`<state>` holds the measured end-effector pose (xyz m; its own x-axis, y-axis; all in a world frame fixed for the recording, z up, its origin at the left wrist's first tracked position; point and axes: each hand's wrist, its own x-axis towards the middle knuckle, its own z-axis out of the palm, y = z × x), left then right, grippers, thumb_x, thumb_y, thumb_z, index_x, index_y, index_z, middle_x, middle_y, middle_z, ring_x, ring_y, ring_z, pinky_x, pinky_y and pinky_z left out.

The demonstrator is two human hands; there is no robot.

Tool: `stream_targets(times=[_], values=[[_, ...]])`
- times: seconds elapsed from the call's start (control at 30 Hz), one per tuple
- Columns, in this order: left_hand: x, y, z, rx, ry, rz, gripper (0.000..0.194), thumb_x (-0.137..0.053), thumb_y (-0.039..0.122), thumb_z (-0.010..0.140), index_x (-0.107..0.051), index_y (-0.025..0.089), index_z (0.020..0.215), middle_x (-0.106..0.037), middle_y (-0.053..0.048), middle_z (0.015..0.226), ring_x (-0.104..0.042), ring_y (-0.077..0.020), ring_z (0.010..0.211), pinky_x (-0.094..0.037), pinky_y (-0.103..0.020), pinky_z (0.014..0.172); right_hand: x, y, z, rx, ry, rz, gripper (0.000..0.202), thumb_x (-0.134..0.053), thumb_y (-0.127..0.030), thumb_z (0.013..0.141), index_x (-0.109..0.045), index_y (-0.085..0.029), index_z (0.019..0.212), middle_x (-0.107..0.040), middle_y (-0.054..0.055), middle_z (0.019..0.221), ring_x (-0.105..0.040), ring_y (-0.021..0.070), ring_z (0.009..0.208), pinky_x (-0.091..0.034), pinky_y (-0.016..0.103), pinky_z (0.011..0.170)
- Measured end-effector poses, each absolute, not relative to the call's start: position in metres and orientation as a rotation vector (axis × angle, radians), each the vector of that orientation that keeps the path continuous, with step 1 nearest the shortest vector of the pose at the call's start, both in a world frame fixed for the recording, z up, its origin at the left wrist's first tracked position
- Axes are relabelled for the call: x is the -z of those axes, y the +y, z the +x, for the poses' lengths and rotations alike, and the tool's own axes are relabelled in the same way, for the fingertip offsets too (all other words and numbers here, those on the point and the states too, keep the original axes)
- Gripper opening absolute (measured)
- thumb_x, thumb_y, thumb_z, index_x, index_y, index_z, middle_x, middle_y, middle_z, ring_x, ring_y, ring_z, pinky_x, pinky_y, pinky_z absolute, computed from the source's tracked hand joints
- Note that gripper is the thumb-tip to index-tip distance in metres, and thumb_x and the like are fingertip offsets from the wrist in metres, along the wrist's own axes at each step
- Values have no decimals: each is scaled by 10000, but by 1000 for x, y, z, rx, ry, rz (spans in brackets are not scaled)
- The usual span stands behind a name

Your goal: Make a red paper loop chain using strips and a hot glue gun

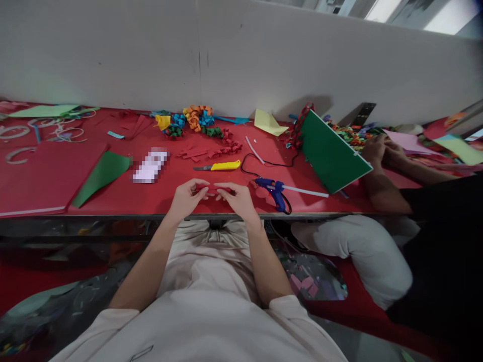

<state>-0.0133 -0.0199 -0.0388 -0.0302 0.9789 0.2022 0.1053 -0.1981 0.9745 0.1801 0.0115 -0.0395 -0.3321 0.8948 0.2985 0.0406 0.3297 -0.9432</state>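
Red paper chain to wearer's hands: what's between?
Head view: the yellow-handled knife lies between the red paper chain and the wearer's left hand and right hand.

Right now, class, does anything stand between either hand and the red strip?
Nothing visible does: the left hand and right hand pinch the red strip directly. The yellow cutter lies beyond, touching neither.

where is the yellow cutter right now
In the head view, the yellow cutter lies mid-picture on the red table, just beyond the left hand and right hand, with the blue glue gun to its right.
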Motion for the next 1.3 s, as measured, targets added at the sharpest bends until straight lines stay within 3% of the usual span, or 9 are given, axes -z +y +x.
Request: stream_targets(times=[0.27, 0.43, 0.57, 0.8, 1.0, 1.23, 1.3], values=[[39, -18, -8, -1346, 1274, 1293, 591, -792, 629, 749, -687, 143, 1069, -755, -75, 807, -784, -249, 734, -658, -319, 668, 37, 13, 182, -1137, -1665, -866, 308, -654, -344, 904, -733, -212, 1170, -787, 37, 898, -764, 170, 753, -583, 267, 740], [41, -17, -7, -1387, 1310, 1261, 585, -789, 667, 724, -695, 144, 969, -757, -78, 793, -779, -243, 701, -662, -327, 663, 40, 16, 176, -1281, -1551, -942, 264, -715, -348, 836, -762, -180, 1034, -771, 37, 740, -760, 190, 676, -556, 246, 592], [41, -17, -7, -1373, 1307, 1275, 549, -790, 637, 738, -705, 142, 959, -754, -72, 759, -772, -234, 683, -652, -313, 644, 43, 18, 175, -1283, -1535, -927, 240, -695, -330, 836, -771, -176, 1005, -767, 30, 718, -759, 178, 672, -561, 240, 601], [38, -18, -11, -1328, 1430, 1552, 380, -822, 501, 748, -760, 168, 920, -790, -83, 879, -774, -238, 833, -645, -334, 802, 42, 19, 177, -1253, -1639, -926, 239, -726, -324, 812, -759, -168, 991, -795, 52, 812, -768, 178, 690, -601, 261, 675], [40, -14, -11, -1301, 1265, 1357, 549, -725, 666, 779, -755, 156, 980, -779, -87, 795, -776, -242, 703, -668, -363, 720, 47, 22, 177, -1323, -1588, -895, 353, -664, -455, 865, -770, -162, 1030, -771, 56, 725, -775, 199, 642, -560, 234, 556], [33, -15, -16, -1244, 1212, 1333, 625, -734, 710, 744, -759, 135, 989, -759, -86, 754, -765, -253, 621, -635, -313, 561, 43, 17, 184, -1329, -1601, -833, 347, -606, -460, 902, -785, -204, 1052, -793, 51, 849, -784, 189, 706, -597, 266, 650], [32, -16, -18, -1235, 1196, 1335, 607, -742, 695, 747, -763, 134, 980, -765, -92, 770, -774, -257, 662, -644, -318, 599, 40, 15, 188, -1320, -1647, -810, 325, -593, -430, 915, -789, -210, 1051, -801, 52, 886, -782, 180, 746, -607, 278, 711]])
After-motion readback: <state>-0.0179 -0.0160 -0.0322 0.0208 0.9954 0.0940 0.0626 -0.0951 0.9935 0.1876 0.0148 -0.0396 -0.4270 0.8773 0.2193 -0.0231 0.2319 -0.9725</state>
